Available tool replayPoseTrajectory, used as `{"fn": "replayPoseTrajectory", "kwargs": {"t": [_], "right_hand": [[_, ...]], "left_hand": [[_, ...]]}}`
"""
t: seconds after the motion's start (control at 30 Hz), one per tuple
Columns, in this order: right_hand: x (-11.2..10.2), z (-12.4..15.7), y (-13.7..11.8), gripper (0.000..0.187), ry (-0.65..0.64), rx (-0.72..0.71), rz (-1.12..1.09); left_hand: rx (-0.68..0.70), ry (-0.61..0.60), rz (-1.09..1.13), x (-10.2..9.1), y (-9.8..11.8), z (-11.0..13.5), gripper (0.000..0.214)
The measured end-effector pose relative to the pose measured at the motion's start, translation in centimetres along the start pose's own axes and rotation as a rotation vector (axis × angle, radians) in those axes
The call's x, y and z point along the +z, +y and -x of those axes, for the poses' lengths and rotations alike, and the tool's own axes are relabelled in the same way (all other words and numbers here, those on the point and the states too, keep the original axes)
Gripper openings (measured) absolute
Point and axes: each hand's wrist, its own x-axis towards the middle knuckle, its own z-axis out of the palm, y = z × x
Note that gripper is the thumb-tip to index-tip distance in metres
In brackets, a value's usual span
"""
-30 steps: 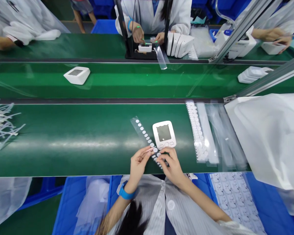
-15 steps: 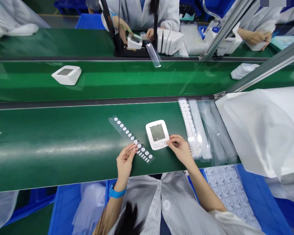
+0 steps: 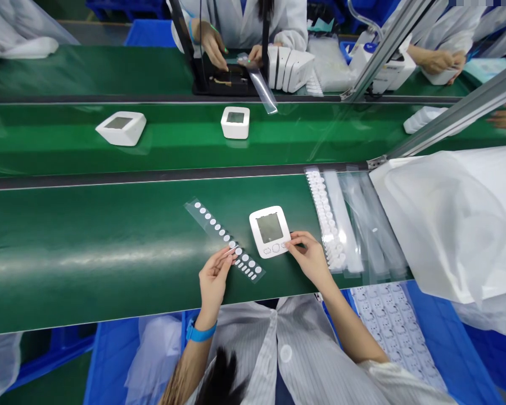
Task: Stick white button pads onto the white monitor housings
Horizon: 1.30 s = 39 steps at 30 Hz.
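Note:
My left hand (image 3: 215, 270) pinches a clear strip of white round stickers (image 3: 213, 225) near its lower half; the strip slants across the green bench, with several small oval stickers at its lower end. To the right of the strip, a white blood pressure monitor (image 3: 270, 225) faces up, showing a grey screen and buttons along its lower edge. My right hand (image 3: 308, 254) grips this monitor by its lower right corner, thumb on the front. A gap separates strip and monitor.
Sticker strips (image 3: 325, 222) and clear plastic strips (image 3: 371, 225) lie to the right, beside a white plastic bag (image 3: 447, 225). Past the bench edge runs a green conveyor (image 3: 177, 132) carrying white monitors (image 3: 235, 125). A co-worker's hand (image 3: 213, 48) is across it. Metal struts (image 3: 388, 56) slant at right.
The monitor at the co-worker's hands now sits on the conveyor, and that person's hand is empty. The left conveyor monitor has shifted slightly right. Another hand appears at the right edge. My hands keep their holds.

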Motion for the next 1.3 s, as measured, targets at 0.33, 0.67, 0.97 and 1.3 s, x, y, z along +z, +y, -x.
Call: {"fn": "replayPoseTrajectory", "kwargs": {"t": [0.33,0.67,0.97,1.3], "right_hand": [[0.11,0.20,-0.50,0.028,-0.011,0.002,0.031],[0.15,0.26,-0.62,0.028,0.000,0.000,0.048],[0.43,0.56,-0.46,0.026,0.020,-0.022,0.044],[0.68,0.68,-0.35,0.023,0.023,-0.057,0.086]], "left_hand": [[-0.009,0.017,0.021,0.08,0.14,-0.03,0.034],[-0.002,0.009,0.029,-0.07,-0.23,-0.08,0.035],[-0.008,0.005,0.028,-0.10,-0.21,-0.09,0.034],[-0.005,0.009,0.026,0.07,-0.01,-0.15,0.035]]}}
